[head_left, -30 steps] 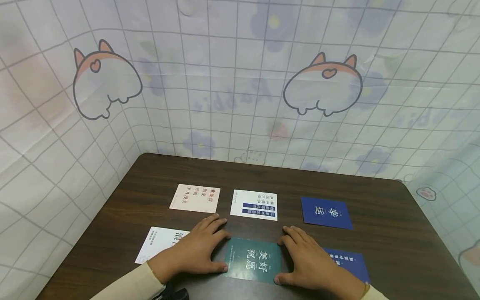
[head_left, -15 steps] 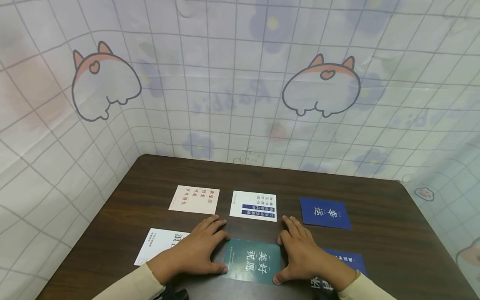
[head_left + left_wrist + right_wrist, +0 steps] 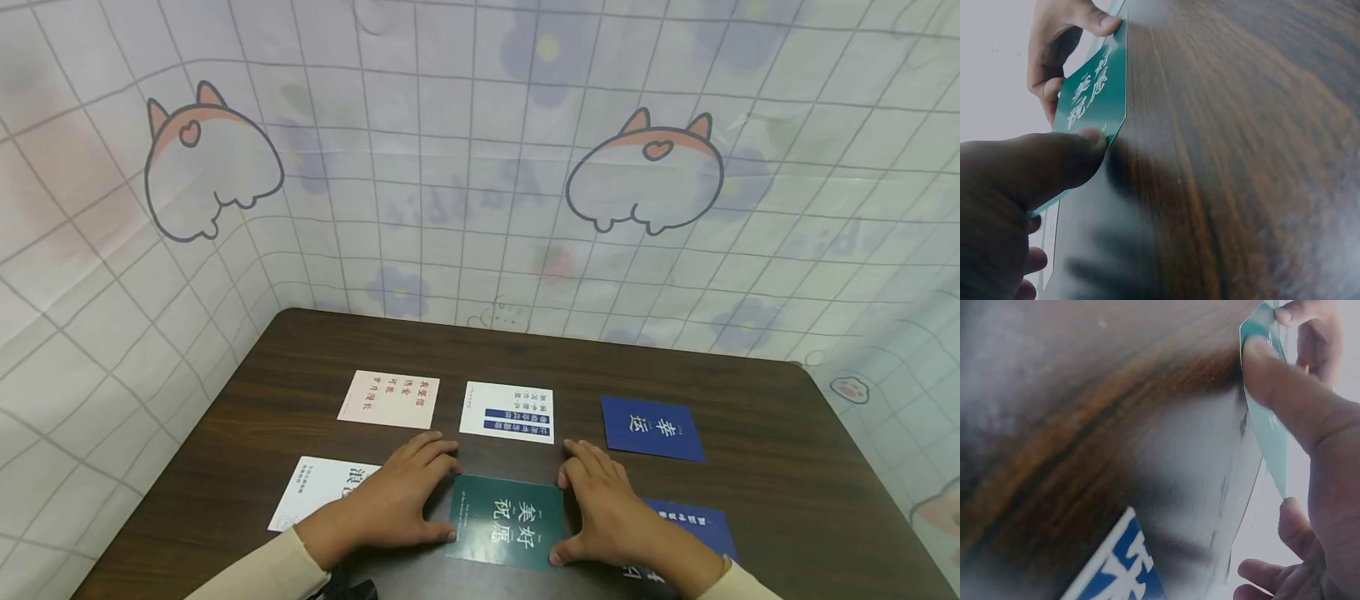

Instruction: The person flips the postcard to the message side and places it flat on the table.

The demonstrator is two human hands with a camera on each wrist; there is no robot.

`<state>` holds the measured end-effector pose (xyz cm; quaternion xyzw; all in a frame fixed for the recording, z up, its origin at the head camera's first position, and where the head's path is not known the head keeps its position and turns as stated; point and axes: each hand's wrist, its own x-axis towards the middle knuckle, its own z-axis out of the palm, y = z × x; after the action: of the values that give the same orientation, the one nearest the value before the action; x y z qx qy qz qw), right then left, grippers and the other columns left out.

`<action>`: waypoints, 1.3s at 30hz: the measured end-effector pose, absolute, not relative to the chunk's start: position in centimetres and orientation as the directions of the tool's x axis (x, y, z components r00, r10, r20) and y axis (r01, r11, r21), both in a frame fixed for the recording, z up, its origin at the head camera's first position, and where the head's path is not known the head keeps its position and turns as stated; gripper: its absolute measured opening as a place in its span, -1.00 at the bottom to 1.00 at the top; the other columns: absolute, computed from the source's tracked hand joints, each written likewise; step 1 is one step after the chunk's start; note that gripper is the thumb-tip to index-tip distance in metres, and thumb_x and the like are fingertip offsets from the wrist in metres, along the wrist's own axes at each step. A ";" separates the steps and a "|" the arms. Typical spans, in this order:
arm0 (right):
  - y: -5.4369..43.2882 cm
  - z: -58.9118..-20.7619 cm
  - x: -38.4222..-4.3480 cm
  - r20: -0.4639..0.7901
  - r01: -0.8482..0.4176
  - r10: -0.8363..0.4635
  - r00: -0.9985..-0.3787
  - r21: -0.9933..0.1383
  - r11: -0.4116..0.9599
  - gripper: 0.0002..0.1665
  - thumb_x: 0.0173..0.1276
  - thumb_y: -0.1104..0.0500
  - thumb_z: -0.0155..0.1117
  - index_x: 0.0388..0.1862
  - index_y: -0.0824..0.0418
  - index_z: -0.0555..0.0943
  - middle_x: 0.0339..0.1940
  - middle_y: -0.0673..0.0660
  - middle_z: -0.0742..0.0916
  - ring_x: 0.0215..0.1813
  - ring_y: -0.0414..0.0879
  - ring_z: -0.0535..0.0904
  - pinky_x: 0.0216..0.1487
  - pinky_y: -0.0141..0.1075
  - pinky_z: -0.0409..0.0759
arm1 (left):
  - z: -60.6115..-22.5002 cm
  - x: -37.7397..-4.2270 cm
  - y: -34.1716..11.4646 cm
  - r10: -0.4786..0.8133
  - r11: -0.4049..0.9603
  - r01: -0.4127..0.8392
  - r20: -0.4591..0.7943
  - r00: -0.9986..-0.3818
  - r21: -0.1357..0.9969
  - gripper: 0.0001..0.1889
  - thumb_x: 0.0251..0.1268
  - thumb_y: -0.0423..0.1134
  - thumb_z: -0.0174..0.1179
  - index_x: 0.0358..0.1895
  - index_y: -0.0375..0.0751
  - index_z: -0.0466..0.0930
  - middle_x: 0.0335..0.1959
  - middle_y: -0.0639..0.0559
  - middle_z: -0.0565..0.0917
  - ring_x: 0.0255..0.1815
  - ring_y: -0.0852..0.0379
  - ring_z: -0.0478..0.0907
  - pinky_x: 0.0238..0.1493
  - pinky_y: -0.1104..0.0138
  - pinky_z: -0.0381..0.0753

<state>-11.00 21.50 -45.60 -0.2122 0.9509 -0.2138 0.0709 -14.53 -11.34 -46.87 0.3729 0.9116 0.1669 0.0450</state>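
Observation:
A dark green card (image 3: 506, 523) with white Chinese characters is between my two hands in the head view. My left hand (image 3: 397, 493) pinches its left side. In the left wrist view the left thumb (image 3: 1079, 153) presses over one corner, and a shadow falls on the table below. The card's right side is in my right hand (image 3: 611, 517), with the thumb (image 3: 1279, 384) on its near corner and a fingertip at the far edge in the right wrist view. The card appears slightly off the wood. Fingers under it are partly hidden.
Around it on the dark wooden table (image 3: 810, 467) lie a pink card (image 3: 390, 400), a white card with blue bars (image 3: 507, 412), a blue card (image 3: 652, 427), a white card (image 3: 318, 492) partly under the left hand, and another blue card (image 3: 701, 523) behind the right wrist.
The green card looks darker and a little larger than before, as if raised slightly from the table. The right hand has shifted a little; the left hand has barely moved. The other cards lie still.

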 end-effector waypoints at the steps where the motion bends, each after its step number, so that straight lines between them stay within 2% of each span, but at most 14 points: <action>1: 21.5 -45.6 -10.9 -0.035 -0.375 -0.433 -0.901 -0.442 0.815 -0.09 -0.29 -0.36 0.74 -0.15 -0.03 0.36 0.53 0.36 0.33 0.55 0.38 0.12 0.36 0.43 0.10 | -46.9 -14.6 -11.3 0.696 0.662 0.670 0.057 -0.716 0.337 -0.28 0.09 0.28 0.44 0.25 -0.02 0.50 0.45 -0.02 0.40 0.58 -0.14 0.11 0.52 -0.02 0.08; 6: 21.5 -45.6 -10.5 0.016 -0.381 -0.424 -0.906 -0.472 0.795 -0.15 -0.22 -0.17 0.79 -0.15 -0.03 0.35 0.46 0.20 0.46 0.47 0.20 0.28 0.35 0.31 0.20 | -46.6 -14.5 -11.1 0.677 0.659 0.656 0.091 -0.730 0.368 -0.41 0.16 0.15 0.45 0.17 -0.02 0.52 0.21 0.10 0.55 0.40 0.02 0.35 0.45 0.01 0.22; 8: 21.5 -45.5 -10.3 0.021 -0.375 -0.418 -0.908 -0.484 0.790 -0.19 -0.17 -0.11 0.79 -0.13 -0.03 0.36 0.35 0.11 0.54 0.38 0.12 0.36 0.34 0.23 0.25 | -46.5 -14.5 -11.1 0.661 0.664 0.637 0.091 -0.745 0.391 -0.46 0.18 0.12 0.45 0.14 -0.01 0.53 0.13 0.12 0.58 0.29 0.07 0.43 0.39 0.01 0.31; 10: 21.5 -45.3 -10.1 0.013 -0.363 -0.411 -0.912 -0.494 0.790 -0.21 -0.13 -0.09 0.78 -0.10 -0.02 0.38 0.15 0.04 0.61 0.20 0.04 0.45 0.25 0.15 0.38 | -46.4 -14.4 -11.0 0.643 0.670 0.616 0.091 -0.761 0.414 -0.51 0.19 0.09 0.45 0.11 0.01 0.55 0.06 0.15 0.61 0.18 0.10 0.48 0.31 0.01 0.38; 13: 21.6 -45.0 -10.0 -0.010 -0.345 -0.409 -0.912 -0.517 0.783 -0.25 -0.04 -0.06 0.74 -0.06 0.00 0.38 -0.12 -0.07 0.59 -0.02 -0.08 0.51 0.05 0.00 0.52 | -46.2 -14.3 -11.0 0.623 0.667 0.585 0.086 -0.778 0.461 -0.59 0.23 0.03 0.45 0.07 0.03 0.57 -0.09 0.24 0.62 0.02 0.15 0.51 0.17 0.05 0.47; 16: 21.8 -44.7 -9.8 -0.033 -0.332 -0.421 -0.907 -0.560 0.759 -0.31 0.09 -0.01 0.68 -0.03 0.02 0.35 -0.27 -0.15 0.58 -0.19 -0.20 0.54 -0.15 -0.15 0.56 | -46.0 -14.2 -11.0 0.617 0.648 0.570 0.089 -0.782 0.505 -0.64 0.26 -0.05 0.45 0.05 0.02 0.58 -0.25 0.39 0.57 -0.10 0.23 0.48 0.09 0.07 0.50; 19: 21.9 -44.6 -9.8 -0.033 -0.333 -0.440 -0.898 -0.601 0.726 -0.36 0.19 0.06 0.61 -0.01 0.04 0.31 -0.35 -0.24 0.59 -0.30 -0.30 0.54 -0.25 -0.26 0.52 | -45.7 -14.2 -11.0 0.621 0.630 0.569 0.097 -0.778 0.529 -0.65 0.28 -0.11 0.44 0.06 -0.02 0.57 -0.34 0.47 0.54 -0.14 0.28 0.48 0.09 0.06 0.50; 22: 22.0 -44.7 -9.7 -0.008 -0.343 -0.442 -0.897 -0.619 0.707 -0.37 0.23 0.12 0.59 0.00 0.07 0.29 -0.40 -0.26 0.59 -0.37 -0.32 0.49 -0.32 -0.31 0.46 | -45.6 -14.1 -11.0 0.613 0.627 0.562 0.103 -0.783 0.540 -0.65 0.28 -0.13 0.45 0.06 -0.01 0.57 -0.34 0.49 0.54 -0.14 0.28 0.48 0.06 0.08 0.52; 31: 21.7 -44.6 -9.5 0.071 -0.350 -0.394 -0.916 -0.620 0.703 -0.33 0.19 0.25 0.59 0.09 0.13 0.32 -0.43 -0.25 0.58 -0.39 -0.33 0.49 -0.33 -0.34 0.50 | -45.3 -14.1 -10.9 0.595 0.597 0.570 0.165 -0.787 0.565 -0.62 0.26 -0.18 0.46 0.10 -0.05 0.59 -0.36 0.45 0.52 -0.19 0.24 0.49 -0.04 0.17 0.51; 34: 21.7 -44.4 -9.5 0.062 -0.345 -0.388 -0.920 -0.599 0.722 -0.46 0.22 0.21 0.58 0.04 0.08 0.43 -0.40 -0.26 0.58 -0.36 -0.35 0.51 -0.30 -0.33 0.52 | -45.2 -14.1 -11.0 0.594 0.599 0.583 0.183 -0.783 0.550 -0.70 0.27 -0.18 0.46 0.01 -0.05 0.64 -0.34 0.39 0.53 -0.21 0.23 0.47 -0.10 0.21 0.49; 37: 21.7 -44.4 -9.4 0.071 -0.361 -0.391 -0.918 -0.559 0.746 -0.65 0.26 0.16 0.55 -0.13 -0.04 0.53 -0.38 -0.27 0.55 -0.32 -0.35 0.48 -0.28 -0.31 0.51 | -45.3 -14.0 -11.1 0.599 0.601 0.600 0.199 -0.775 0.528 -0.85 0.29 -0.16 0.44 -0.16 0.03 0.67 -0.33 0.36 0.52 -0.23 0.25 0.43 -0.15 0.26 0.46; 39: 21.8 -44.5 -9.4 0.098 -0.387 -0.399 -0.912 -0.530 0.754 -0.70 0.28 0.15 0.53 -0.22 -0.09 0.54 -0.37 -0.27 0.53 -0.31 -0.35 0.45 -0.29 -0.32 0.50 | -45.3 -14.0 -11.1 0.608 0.587 0.621 0.224 -0.762 0.519 -0.91 0.30 -0.17 0.41 -0.23 0.07 0.67 -0.35 0.36 0.52 -0.26 0.27 0.42 -0.18 0.29 0.44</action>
<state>-9.39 21.78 -44.54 -0.2099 0.9365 -0.2808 0.0108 -14.01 -11.11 -45.32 0.3449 0.8907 0.2958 -0.0110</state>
